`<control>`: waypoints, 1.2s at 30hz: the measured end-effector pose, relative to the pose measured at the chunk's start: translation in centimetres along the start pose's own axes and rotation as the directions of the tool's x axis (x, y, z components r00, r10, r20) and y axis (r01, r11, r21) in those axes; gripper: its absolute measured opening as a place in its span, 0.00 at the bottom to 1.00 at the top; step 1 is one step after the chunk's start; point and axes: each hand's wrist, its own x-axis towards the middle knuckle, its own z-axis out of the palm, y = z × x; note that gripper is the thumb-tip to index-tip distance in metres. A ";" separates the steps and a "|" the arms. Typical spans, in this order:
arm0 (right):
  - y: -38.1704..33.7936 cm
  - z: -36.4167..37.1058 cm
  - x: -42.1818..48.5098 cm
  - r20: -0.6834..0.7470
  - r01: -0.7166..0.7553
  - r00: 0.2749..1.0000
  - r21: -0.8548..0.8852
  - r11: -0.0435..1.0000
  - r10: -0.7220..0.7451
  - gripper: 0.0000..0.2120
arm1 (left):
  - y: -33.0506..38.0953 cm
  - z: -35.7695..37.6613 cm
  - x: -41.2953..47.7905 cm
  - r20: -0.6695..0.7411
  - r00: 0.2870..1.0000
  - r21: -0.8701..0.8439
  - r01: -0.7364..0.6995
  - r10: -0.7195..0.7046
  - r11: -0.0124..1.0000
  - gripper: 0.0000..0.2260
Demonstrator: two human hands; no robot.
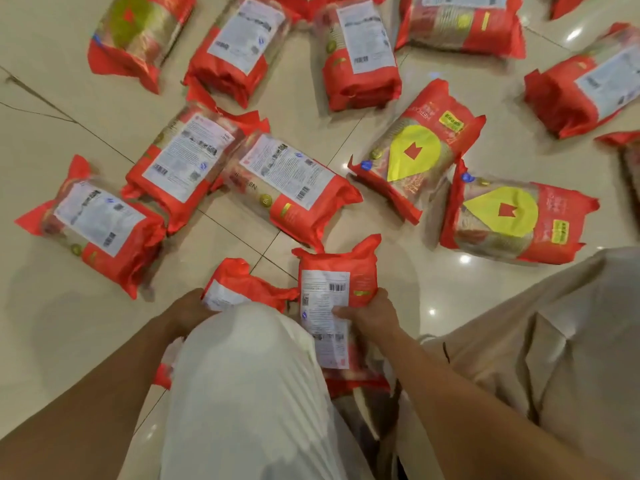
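Now — left hand (188,311) grips left packet (242,284) | right hand (372,315) grips right packet (337,271)

Red packs (337,299) with white labels. Two packs (412,150), right of centre, show yellow shape with red mark. Floor (52,323) cream, shiny. White bag (249,393).

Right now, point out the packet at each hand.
right-hand packet (337,266): head view, red top above the white label.
left-hand packet (242,278): head view, red upper part beside its label.
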 end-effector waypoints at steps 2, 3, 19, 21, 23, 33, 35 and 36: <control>0.3 0.2 0.6 0.006 0.009 1.000 -0.002 1.000 -0.009 0.40 | -0.4 0.2 -0.1 -0.027 1.000 -0.026 -0.012 0.011 1.000 0.30; 0.3 0.2 0.5 0.002 0.010 1.000 0.010 1.000 -0.010 0.39 | -0.2 0.4 -0.7 -0.036 0.999 -0.057 -0.030 0.028 0.998 0.36; -27.1 -17.4 -32.0 -0.324 0.485 0.837 0.063 0.872 -0.442 0.36 | 16.3 -18.2 -36.4 -0.556 0.830 -0.427 -0.328 0.042 0.842 0.40; -33.1 -21.1 -38.5 -0.335 0.531 0.809 0.061 0.845 -0.484 0.38 | 20.1 -23.1 -43.9 -0.603 0.796 -0.429 -0.386 0.059 0.817 0.37; -38.8 -25.0 -44.9 -0.362 0.586 0.769 0.070 0.807 -0.527 0.39 | 23.9 -28.1 -51.2 -0.655 0.752 -0.420 -0.451 0.081 0.787 0.34; -57.5 -43.0 -68.9 -0.567 0.823 0.498 0.071 0.563 -0.656 0.37 | 41.6 -46.0 -79.8 -0.860 0.423 -0.183 -0.777 0.286 0.602 0.36; -59.0 -46.0 -71.7 -0.612 0.860 0.433 0.061 0.506 -0.662 0.35 | 44.2 -47.4 -83.4 -0.877 0.352 -0.121 -0.820 0.327 0.560 0.38; -59.5 -47.4 -72.8 -0.633 0.874 0.404 0.055 0.482 -0.660 0.34 | 45.4 -48.0 -84.8 -0.882 0.321 -0.097 -0.840 0.346 0.534 0.39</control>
